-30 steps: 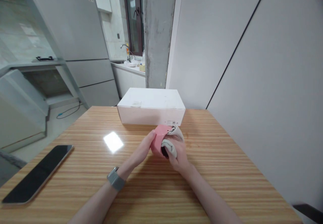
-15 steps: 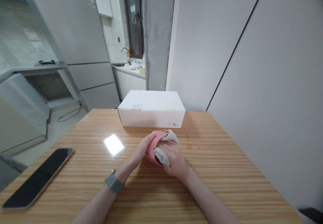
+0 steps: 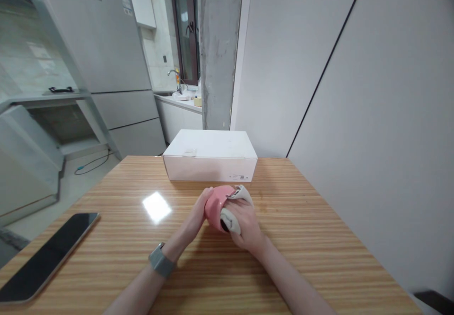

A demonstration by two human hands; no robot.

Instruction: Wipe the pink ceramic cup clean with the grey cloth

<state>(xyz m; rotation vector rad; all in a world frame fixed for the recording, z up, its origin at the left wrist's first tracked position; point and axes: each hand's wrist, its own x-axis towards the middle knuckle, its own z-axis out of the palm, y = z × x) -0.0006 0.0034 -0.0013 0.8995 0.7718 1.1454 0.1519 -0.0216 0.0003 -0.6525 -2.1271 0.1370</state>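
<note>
A small pink rounded object [image 3: 214,205] sits between both hands over the wooden table [image 3: 291,239]. My left hand [image 3: 197,214] cups its left side, fingers wrapped against it; a grey watch [image 3: 161,261] is on that wrist. My right hand [image 3: 244,224] is closed on a light grey cloth [image 3: 237,208] pressed against the pink object's right side. A dark part shows under the cloth; I cannot make out what it is.
A closed white box [image 3: 210,161] lies just beyond the hands. A dark phone or tablet [image 3: 46,257] lies face up at the table's left edge. A white wall runs close on the right; a fridge and a sink counter stand behind on the left.
The pink object has been turned a little in my hands and the cloth has shifted over it. The view has tilted slightly; the box and tablet have not moved.
</note>
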